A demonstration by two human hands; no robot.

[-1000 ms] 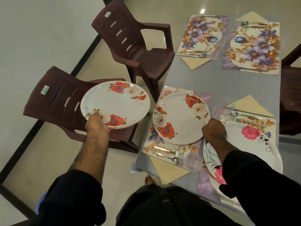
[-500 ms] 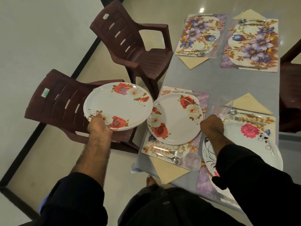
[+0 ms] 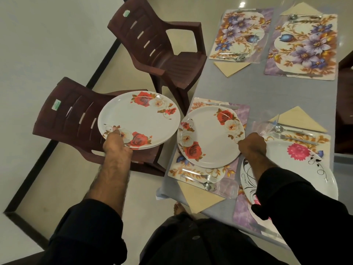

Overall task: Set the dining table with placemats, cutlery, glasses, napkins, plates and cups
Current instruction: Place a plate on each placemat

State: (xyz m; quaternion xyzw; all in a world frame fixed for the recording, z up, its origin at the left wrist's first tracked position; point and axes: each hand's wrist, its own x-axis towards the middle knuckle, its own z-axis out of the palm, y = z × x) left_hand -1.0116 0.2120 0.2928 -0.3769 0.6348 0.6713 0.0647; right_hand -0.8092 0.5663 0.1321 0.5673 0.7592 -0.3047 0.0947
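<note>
2 rose-patterned plates (image 3: 139,119) are stacked level in the left hand (image 3: 116,145), gripped at their near rim over a brown chair (image 3: 72,119). The right hand (image 3: 252,143) pinches the right rim of another rose plate (image 3: 208,136) lying flat on a placemat (image 3: 242,113), its largest rose nearest the person.

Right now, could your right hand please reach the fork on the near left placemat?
Probably not yet: the right hand is holding the rose plate; otherwise the fork lies uncovered.
</note>
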